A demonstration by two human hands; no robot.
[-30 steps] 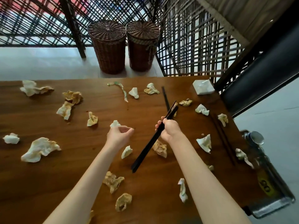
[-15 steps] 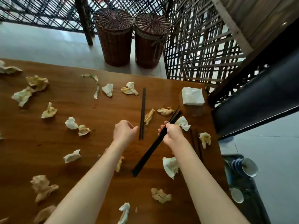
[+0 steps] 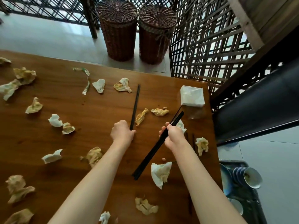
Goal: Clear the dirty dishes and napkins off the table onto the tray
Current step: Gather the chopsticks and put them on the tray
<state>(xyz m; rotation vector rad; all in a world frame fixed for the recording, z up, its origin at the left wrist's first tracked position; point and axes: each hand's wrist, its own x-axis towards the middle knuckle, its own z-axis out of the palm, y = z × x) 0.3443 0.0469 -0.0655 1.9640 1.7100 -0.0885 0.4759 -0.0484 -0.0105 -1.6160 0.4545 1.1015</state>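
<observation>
2 grips are seen at the middle of the table. A bundle of black chopsticks (image 3: pixel 156 147) is clamped in the right hand (image 3: pixel 174 136), the fingers curled round it near its upper third; the bundle runs on a slant, its far tips pointing toward the folded white napkin stack (image 3: pixel 192 96) at the table's far right corner and its near ends hanging just above the wood beside a large crumpled napkin (image 3: pixel 161 173). The near end of a single black chopstick (image 3: pixel 135 107) is pinched by the left hand (image 3: pixel 122 132), fingers closed on it; the rest of this stick lies flat on the wooden table (image 3: pixel 72 97), pointing away from the person. The 2 hands are held near each other but apart.

Between the hands and just beyond them, 2 stained crumpled napkins (image 3: pixel 159 111) are found. 2 more dark chopsticks (image 3: pixel 193 141) are partly hidden behind the right wrist, next to another soiled napkin (image 3: pixel 202 144). Many more crumpled napkins are scattered over the left half and near edge of the table, along with a twisted paper wrapper (image 3: pixel 86 81).

Off the table's right edge, lower down, a dark tray (image 3: pixel 233 162) is seen carrying stacked blue-and-white bowls (image 3: pixel 250 177). Beyond the far edge, 2 lidded wicker baskets (image 3: pixel 119 28) are stood on the floor against a lattice screen (image 3: pixel 208 46).
</observation>
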